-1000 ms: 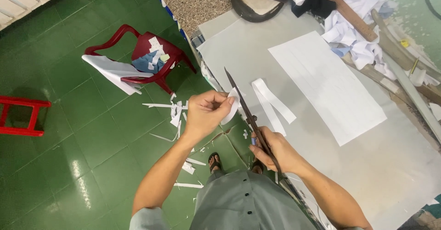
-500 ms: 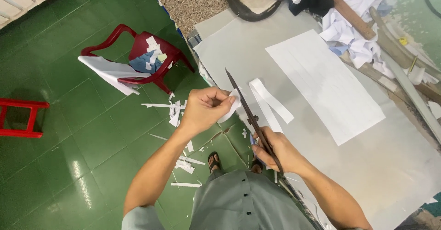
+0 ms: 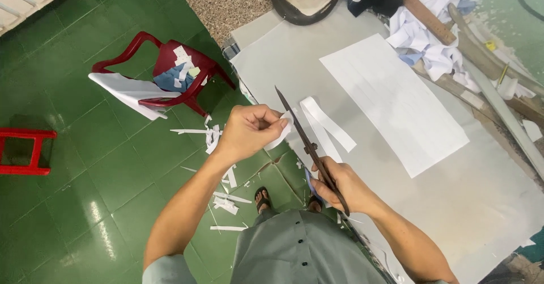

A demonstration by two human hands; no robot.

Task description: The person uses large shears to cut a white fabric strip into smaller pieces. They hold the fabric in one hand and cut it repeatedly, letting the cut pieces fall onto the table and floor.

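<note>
White fabric piece (image 3: 281,134) is being pinched by the left hand (image 3: 249,131). The right hand (image 3: 340,185) is gripping dark scissors (image 3: 309,147), blades touching the piece, over the grey table (image 3: 464,204).

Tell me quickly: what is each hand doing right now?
Left hand: closed, pinching a small white fabric piece.
Right hand: closed around the handles of long scissors.

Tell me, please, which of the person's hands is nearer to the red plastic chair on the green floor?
The left. The left hand, pinching a white scrap, is just right of the red chair. The right hand, gripping the scissors, sits farther right and lower, over the table edge.
</note>
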